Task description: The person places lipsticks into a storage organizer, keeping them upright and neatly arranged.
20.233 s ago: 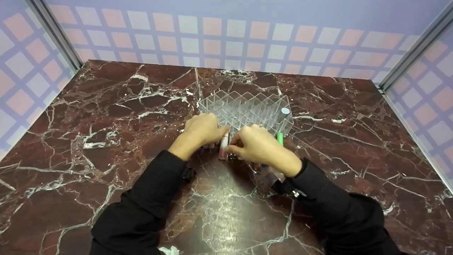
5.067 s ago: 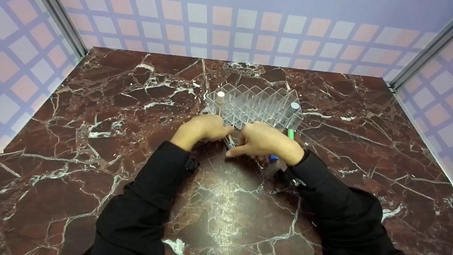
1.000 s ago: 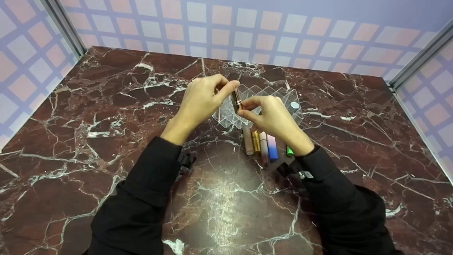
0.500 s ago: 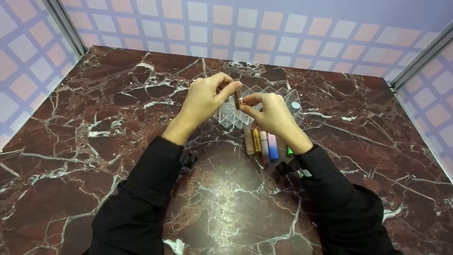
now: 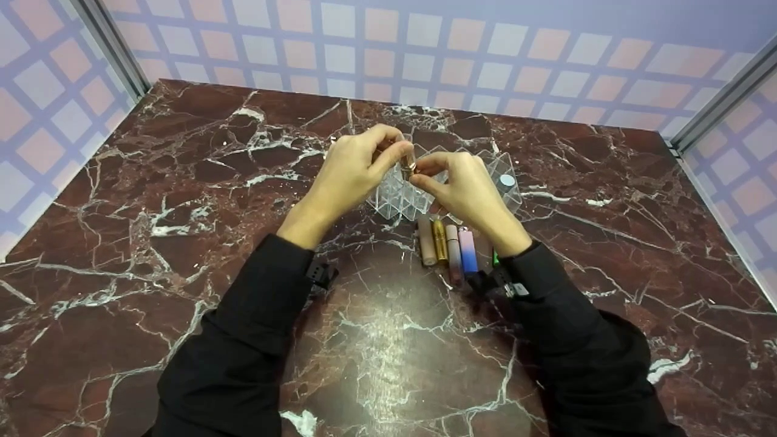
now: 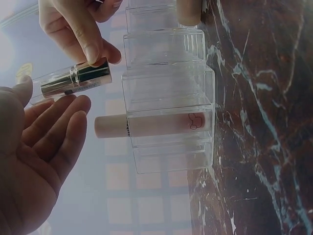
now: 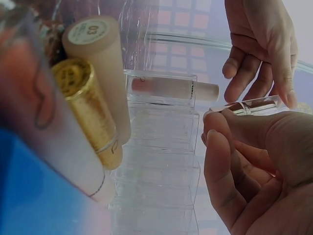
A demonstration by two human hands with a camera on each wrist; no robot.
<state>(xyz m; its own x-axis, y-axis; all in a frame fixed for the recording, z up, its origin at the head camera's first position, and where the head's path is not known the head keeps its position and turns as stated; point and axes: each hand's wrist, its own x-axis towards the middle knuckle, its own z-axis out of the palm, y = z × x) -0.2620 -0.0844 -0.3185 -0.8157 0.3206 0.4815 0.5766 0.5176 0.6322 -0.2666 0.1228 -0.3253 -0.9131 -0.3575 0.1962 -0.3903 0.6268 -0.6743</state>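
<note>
Above the clear organizer (image 5: 394, 203), both hands hold a shiny gold lipstick (image 6: 73, 81) with a clear cap. My left hand (image 5: 349, 167) pinches the capped end between thumb and fingers. Thumb and forefinger of my right hand (image 5: 464, 182) grip the opposite, base end. In the left wrist view the lipstick lies almost level across the picture, above the organizer's open tops. A lip gloss tube (image 6: 156, 126) with a beige cap stands in one of the end compartments; the left hand hides it in the head view.
Below the right forearm lie a frosted beige tube (image 5: 427, 243), a gold tube (image 5: 439, 241), a lip gloss (image 5: 453, 252) and a pink-to-blue tube (image 5: 467, 252). A green tube (image 5: 495, 258) is partly under the sleeve. A white-topped tube (image 5: 507, 180) stands at the organizer's right end.
The beige-capped lip gloss went from the table into the organizer. Since five seconds ago both hands rose from the row of tubes with the lipstick; lately the right hand shifted slightly up.
</note>
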